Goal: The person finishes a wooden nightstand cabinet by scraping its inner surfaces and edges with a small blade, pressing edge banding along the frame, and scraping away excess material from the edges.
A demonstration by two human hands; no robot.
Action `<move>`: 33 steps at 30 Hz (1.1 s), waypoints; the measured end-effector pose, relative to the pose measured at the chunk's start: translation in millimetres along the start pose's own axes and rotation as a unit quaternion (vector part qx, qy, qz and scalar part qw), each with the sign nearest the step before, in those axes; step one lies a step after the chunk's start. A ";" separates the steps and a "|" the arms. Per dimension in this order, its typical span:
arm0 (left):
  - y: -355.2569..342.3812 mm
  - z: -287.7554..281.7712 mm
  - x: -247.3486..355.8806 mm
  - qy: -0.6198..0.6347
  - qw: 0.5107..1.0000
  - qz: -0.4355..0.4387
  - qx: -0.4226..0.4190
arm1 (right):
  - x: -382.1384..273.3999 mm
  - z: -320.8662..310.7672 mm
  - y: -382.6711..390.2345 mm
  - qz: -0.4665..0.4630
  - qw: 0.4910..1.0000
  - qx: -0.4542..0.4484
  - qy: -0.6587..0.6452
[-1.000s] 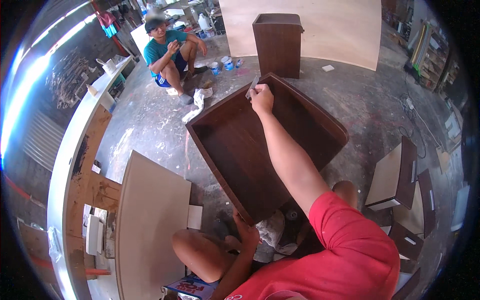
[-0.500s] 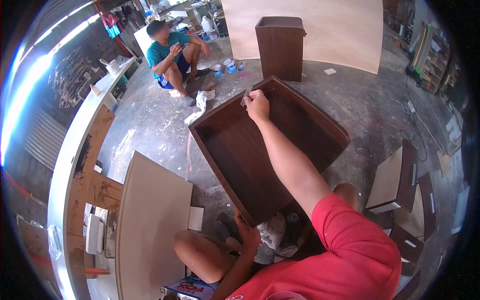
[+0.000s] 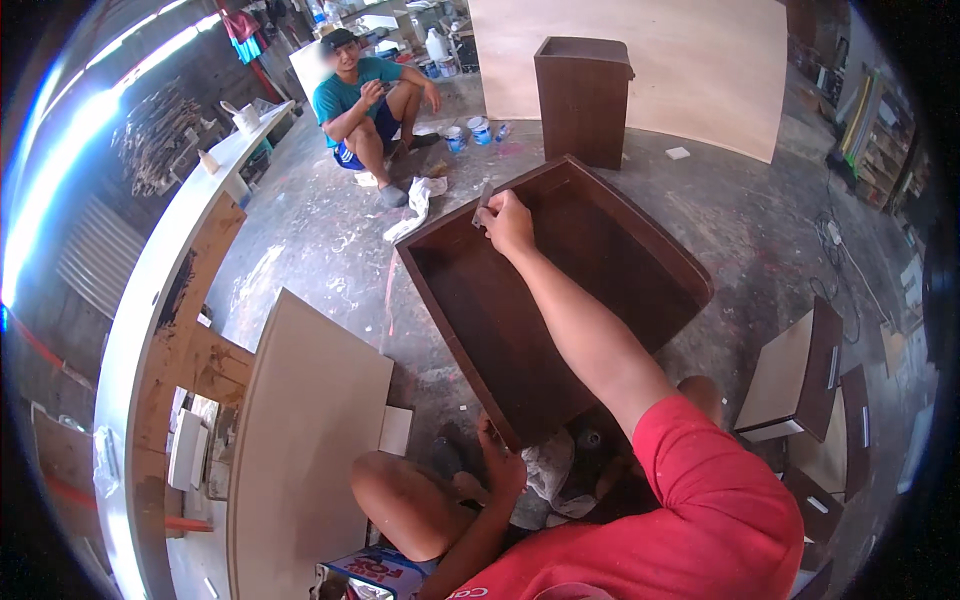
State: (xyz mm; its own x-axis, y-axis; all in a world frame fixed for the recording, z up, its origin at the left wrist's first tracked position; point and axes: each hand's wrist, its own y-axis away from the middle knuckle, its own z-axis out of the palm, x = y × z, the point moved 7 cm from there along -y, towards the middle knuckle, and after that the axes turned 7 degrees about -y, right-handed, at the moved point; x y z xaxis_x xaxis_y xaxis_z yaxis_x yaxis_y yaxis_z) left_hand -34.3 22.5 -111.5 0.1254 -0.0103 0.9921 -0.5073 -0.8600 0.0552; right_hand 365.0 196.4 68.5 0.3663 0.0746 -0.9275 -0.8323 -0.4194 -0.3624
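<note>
**Flat grey piece [image 3: 482, 208] was at brown box's [image 3: 490, 310] rim**

The box's walls stood joined and dark; how much work was done or left did not show. The right hand [image 3: 510, 222] pinched the piece, at the far-left rim. The left hand [image 3: 503, 468] was at the near corner, its grip too hidden to tell.

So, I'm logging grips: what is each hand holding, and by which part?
The right hand pinches a flat grey piece by one edge; the left hand holds the brown box at its near corner.
</note>
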 end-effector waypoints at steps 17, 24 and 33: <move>-6.7 20.7 38.6 -0.065 0.991 0.104 -0.049 | -58.2 -10.4 24.7 -0.074 0.994 -0.033 0.068; -8.5 24.1 44.6 -0.068 0.991 0.099 -0.057 | -59.5 -14.2 22.6 -0.078 0.993 -0.033 0.077; -9.0 26.5 25.1 -0.059 0.991 0.091 -0.074 | -60.4 -16.4 23.8 -0.106 0.990 -0.028 0.085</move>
State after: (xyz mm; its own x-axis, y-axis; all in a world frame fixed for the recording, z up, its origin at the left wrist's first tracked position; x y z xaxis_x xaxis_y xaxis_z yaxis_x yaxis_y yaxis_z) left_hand -3.9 16.5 -90.0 0.1159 -0.2254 0.9674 -0.6494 -0.7541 -0.0979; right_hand 329.9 167.1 117.4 0.5984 0.0145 -0.8011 -0.7070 -0.4609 -0.5364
